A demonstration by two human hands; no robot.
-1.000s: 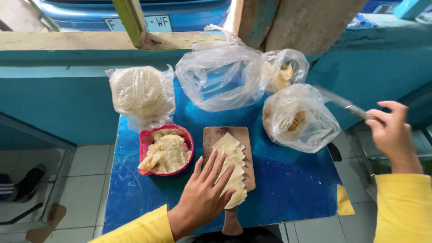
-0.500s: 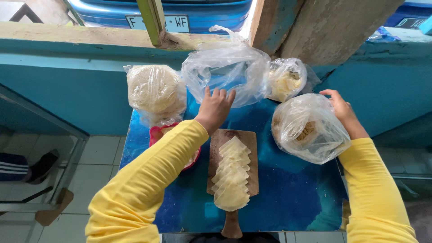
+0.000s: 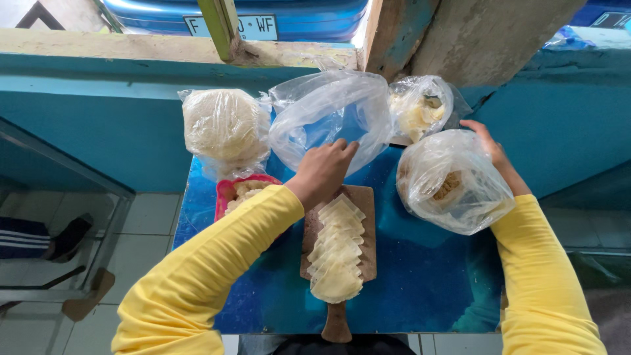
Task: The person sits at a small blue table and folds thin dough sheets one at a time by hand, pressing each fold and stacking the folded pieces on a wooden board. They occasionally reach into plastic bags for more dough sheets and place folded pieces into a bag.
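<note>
The left hand [image 3: 322, 174] reached over the wooden board [image 3: 363, 204], fingers curled against the lower edge of a large clear plastic bag [image 3: 332, 115]; whether they pinched the film I could not tell. Just below its wrist lay overlapping pale wrappers [image 3: 336, 253], and a red bowl [image 3: 225, 192] sat beside the sleeve. The right hand [image 3: 485, 141] lay spread against the far side of another filled bag [image 3: 453, 184] on the blue table [image 3: 420, 283].

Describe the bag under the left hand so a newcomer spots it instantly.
On the blue table, look along the back edge by the teal wall. The middle clear bag, touched by the left hand, sits just behind the wooden board. Unlike its packed neighbours, it looks nearly empty and puffed up.
</note>
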